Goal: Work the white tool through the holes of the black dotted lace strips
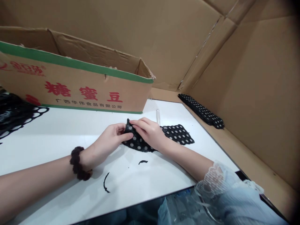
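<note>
A black strip with rows of pale round dots [179, 133] lies across the white table. My left hand [114, 134] pinches its left end, thumb on top and fingers behind. At the same end, the fingertips of my right hand [150, 131] are pressed together on the strip's upper edge, where a small corner stands up. The strip's middle passes under my right hand and is partly hidden. Two thin black scraps lie nearer to me, a curved one [106, 182] and a shorter one [142, 162].
An open cardboard box [93, 93] with a green rim stands behind my hands. Black sheet material with round holes [16, 114] is piled at the left. More dotted black strips [201, 111] lie stacked at the right, by the cardboard wall [257, 93]. A clear narrow piece [157, 116] lies behind my right hand.
</note>
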Action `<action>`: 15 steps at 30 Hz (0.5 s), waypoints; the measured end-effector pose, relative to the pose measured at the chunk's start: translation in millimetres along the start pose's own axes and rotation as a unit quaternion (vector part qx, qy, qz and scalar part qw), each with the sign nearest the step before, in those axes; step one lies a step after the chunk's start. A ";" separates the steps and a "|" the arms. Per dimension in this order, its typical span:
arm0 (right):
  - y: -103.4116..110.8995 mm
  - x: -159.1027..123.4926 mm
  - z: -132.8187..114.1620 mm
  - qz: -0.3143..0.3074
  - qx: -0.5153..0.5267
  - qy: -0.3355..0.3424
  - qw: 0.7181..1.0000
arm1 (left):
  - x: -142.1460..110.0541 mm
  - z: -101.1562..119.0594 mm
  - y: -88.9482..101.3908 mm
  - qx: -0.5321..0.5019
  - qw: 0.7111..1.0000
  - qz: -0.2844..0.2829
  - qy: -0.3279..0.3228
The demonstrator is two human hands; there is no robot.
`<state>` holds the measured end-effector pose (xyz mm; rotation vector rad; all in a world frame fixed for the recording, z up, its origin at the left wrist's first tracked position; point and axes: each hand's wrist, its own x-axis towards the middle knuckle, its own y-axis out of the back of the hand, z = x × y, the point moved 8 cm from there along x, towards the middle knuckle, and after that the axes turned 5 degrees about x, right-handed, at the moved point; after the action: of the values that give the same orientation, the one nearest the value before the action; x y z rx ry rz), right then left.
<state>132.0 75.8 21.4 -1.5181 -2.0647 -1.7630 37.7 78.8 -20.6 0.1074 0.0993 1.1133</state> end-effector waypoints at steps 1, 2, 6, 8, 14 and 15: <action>0.0 -0.2 -1.6 0.001 -0.008 0.006 1.000 | -0.7 1.5 -1.9 -0.020 1.000 -0.014 0.000; 0.4 -0.5 -3.3 0.003 -0.016 0.011 1.000 | -1.4 2.5 -3.6 -0.036 0.999 -0.026 0.002; 0.0 -1.3 -10.8 -0.015 -0.044 0.043 0.998 | -3.0 3.5 -5.6 -0.056 0.998 -0.033 0.012; -2.7 -0.7 -13.1 -0.052 -0.044 0.062 0.996 | -3.0 3.8 -5.0 -0.056 0.998 -0.027 0.008; -4.3 5.2 -10.3 -0.121 0.016 0.093 0.988 | -2.7 2.2 -4.7 -0.055 0.998 -0.045 0.004; -4.7 6.3 -9.6 -0.126 0.027 0.094 0.987 | -2.9 2.1 -5.5 -0.049 0.997 -0.054 0.005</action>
<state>120.5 72.9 25.0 -1.0705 -2.2663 -1.8289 41.6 73.7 -19.2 0.0079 0.0581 1.0093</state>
